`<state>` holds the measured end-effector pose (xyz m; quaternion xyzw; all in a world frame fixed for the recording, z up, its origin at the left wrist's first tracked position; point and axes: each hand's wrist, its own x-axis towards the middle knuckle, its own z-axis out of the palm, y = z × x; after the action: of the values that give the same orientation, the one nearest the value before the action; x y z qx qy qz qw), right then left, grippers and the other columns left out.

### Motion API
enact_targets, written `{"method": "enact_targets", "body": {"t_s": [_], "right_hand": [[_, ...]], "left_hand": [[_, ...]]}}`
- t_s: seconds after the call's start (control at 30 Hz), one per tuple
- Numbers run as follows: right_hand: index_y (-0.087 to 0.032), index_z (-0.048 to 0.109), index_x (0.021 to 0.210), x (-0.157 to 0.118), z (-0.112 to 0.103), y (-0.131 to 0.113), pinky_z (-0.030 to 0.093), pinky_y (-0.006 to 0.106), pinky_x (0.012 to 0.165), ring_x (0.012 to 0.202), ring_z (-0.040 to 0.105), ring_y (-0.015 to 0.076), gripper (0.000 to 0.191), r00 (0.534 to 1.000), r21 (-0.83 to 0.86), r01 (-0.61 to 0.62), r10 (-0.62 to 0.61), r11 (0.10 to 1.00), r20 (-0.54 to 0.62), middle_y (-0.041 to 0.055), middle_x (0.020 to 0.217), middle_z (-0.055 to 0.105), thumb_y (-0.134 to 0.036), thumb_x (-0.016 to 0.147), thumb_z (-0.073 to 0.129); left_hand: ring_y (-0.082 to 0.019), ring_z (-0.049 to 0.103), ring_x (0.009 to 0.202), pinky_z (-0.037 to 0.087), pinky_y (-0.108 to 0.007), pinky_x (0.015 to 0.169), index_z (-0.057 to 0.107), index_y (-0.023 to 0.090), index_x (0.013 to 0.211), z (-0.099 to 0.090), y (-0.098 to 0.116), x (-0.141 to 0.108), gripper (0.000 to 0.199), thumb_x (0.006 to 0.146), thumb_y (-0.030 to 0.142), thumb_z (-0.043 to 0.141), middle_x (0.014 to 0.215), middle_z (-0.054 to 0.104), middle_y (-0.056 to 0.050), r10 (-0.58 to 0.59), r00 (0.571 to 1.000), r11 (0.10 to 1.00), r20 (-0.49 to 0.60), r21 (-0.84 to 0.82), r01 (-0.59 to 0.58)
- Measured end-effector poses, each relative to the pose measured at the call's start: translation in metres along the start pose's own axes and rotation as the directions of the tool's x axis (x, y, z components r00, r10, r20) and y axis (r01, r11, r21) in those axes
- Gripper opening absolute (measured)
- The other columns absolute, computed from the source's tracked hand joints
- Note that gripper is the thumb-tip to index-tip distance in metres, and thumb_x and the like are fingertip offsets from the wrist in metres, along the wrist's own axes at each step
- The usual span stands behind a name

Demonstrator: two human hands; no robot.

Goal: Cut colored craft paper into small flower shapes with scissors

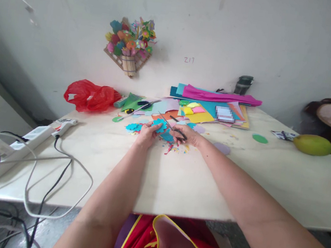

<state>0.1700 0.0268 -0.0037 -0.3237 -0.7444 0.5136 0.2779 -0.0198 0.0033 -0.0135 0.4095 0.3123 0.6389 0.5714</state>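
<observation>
My left hand pinches a blue paper flower with a scalloped edge, above the middle of the table. In my right hand is a pair of scissors, my fingers in the dark handles. The blades point up and left, close beside the flower's right edge; whether they touch it I cannot tell. More blue paper flowers lie left of my left hand. Under my hands are another blue paper piece and small coloured scraps.
A red plastic bag, dark-handled scissors and stacked coloured sheets lie along the back. A power strip with looping cables occupies the left side. On the right are a green paper circle and a mango-like fruit.
</observation>
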Motion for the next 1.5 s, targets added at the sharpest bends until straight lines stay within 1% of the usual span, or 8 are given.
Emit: {"method": "enact_targets", "body": {"t_s": [0.23, 0.43, 0.67, 0.9, 1.1, 1.23, 1.33, 1.5], "right_hand": [[-0.016, 0.054, 0.077, 0.003, -0.001, 0.004, 0.026, 0.016, 0.03, 0.035, 0.05, 0.007, 0.037, 1.0, -0.01, -0.012, 0.012, 1.0, 0.01, -0.0022, 0.053, 0.06, -0.052, 0.08, 0.062], [-0.016, 0.054, 0.077, 0.002, 0.0, 0.003, 0.024, 0.017, 0.03, 0.034, 0.047, 0.0069, 0.034, 1.0, 0.002, -0.018, 0.018, 1.0, 0.0, -0.0035, 0.048, 0.057, -0.048, 0.078, 0.065], [-0.015, 0.055, 0.077, -0.001, 0.001, -0.002, 0.024, 0.016, 0.03, 0.034, 0.047, 0.0069, 0.033, 0.999, 0.004, -0.044, 0.044, 0.999, -0.008, -0.0042, 0.045, 0.055, -0.046, 0.078, 0.065], [-0.016, 0.054, 0.075, -0.001, 0.001, -0.002, 0.024, 0.017, 0.03, 0.033, 0.047, 0.0071, 0.03, 0.998, 0.031, -0.06, 0.06, 0.998, -0.014, -0.0051, 0.044, 0.054, -0.043, 0.076, 0.067], [-0.016, 0.054, 0.072, -0.001, 0.003, -0.005, 0.026, 0.016, 0.03, 0.032, 0.045, 0.0064, 0.025, 0.998, 0.038, -0.066, 0.067, 0.997, -0.019, -0.0049, 0.043, 0.053, -0.036, 0.079, 0.066], [-0.015, 0.054, 0.072, -0.001, 0.004, -0.007, 0.025, 0.015, 0.03, 0.031, 0.043, 0.0058, 0.021, 0.996, 0.022, -0.081, 0.082, 0.996, -0.027, -0.0053, 0.042, 0.051, -0.03, 0.08, 0.066], [-0.014, 0.055, 0.074, 0.0, 0.003, -0.005, 0.025, 0.015, 0.029, 0.03, 0.042, 0.0055, 0.02, 0.996, 0.023, -0.077, 0.078, 0.997, -0.032, -0.0058, 0.042, 0.051, -0.03, 0.08, 0.066], [-0.014, 0.056, 0.072, 0.001, 0.002, -0.001, 0.024, 0.016, 0.028, 0.03, 0.042, 0.0055, 0.018, 0.997, 0.047, -0.064, 0.066, 0.997, -0.03, -0.0055, 0.043, 0.051, -0.028, 0.078, 0.067]], "left_hand": [[-0.016, 0.067, 0.068, 0.057, -0.03, 0.071, 0.064, 0.013, 0.073, 0.001, 0.001, -0.001, 0.024, 0.057, 0.019, 0.08, 0.074, 0.071, -0.004, 0.001, 1.0, 1.0, -0.001, -0.026, -0.001], [-0.016, 0.068, 0.069, 0.057, -0.033, 0.073, 0.064, 0.013, 0.073, -0.001, 0.0, 0.0, 0.022, 0.058, 0.018, 0.079, 0.074, 0.07, -0.004, 0.009, 1.0, 1.0, 0.01, -0.027, -0.009], [-0.016, 0.067, 0.066, 0.057, -0.03, 0.069, 0.064, 0.013, 0.072, 0.0, 0.001, 0.001, 0.024, 0.056, 0.02, 0.08, 0.071, 0.069, -0.003, -0.003, 1.0, 1.0, -0.015, -0.008, 0.003], [-0.017, 0.068, 0.067, 0.057, -0.036, 0.077, 0.064, 0.013, 0.071, 0.003, 0.003, -0.001, 0.022, 0.057, 0.018, 0.079, 0.069, 0.068, -0.003, -0.01, 1.0, 1.0, -0.028, -0.02, 0.01], [-0.018, 0.067, 0.066, 0.057, -0.038, 0.08, 0.065, 0.013, 0.07, 0.003, 0.003, -0.001, 0.022, 0.056, 0.017, 0.08, 0.067, 0.068, -0.003, -0.011, 0.999, 0.999, -0.049, -0.039, 0.009], [-0.022, 0.07, 0.073, 0.057, -0.041, 0.082, 0.065, 0.013, 0.069, 0.003, 0.003, -0.001, 0.022, 0.056, 0.019, 0.081, 0.069, 0.07, -0.005, -0.022, 0.999, 0.999, -0.038, -0.03, 0.021], [-0.025, 0.071, 0.078, 0.056, -0.043, 0.084, 0.065, 0.012, 0.07, 0.002, 0.003, -0.001, 0.021, 0.057, 0.019, 0.08, 0.07, 0.07, -0.006, -0.028, 0.999, 0.999, -0.04, -0.031, 0.026], [-0.025, 0.071, 0.079, 0.055, -0.045, 0.088, 0.064, 0.012, 0.072, 0.003, 0.004, -0.001, 0.02, 0.059, 0.018, 0.079, 0.07, 0.07, -0.006, -0.037, 0.998, 0.999, -0.045, -0.03, 0.036]]}}
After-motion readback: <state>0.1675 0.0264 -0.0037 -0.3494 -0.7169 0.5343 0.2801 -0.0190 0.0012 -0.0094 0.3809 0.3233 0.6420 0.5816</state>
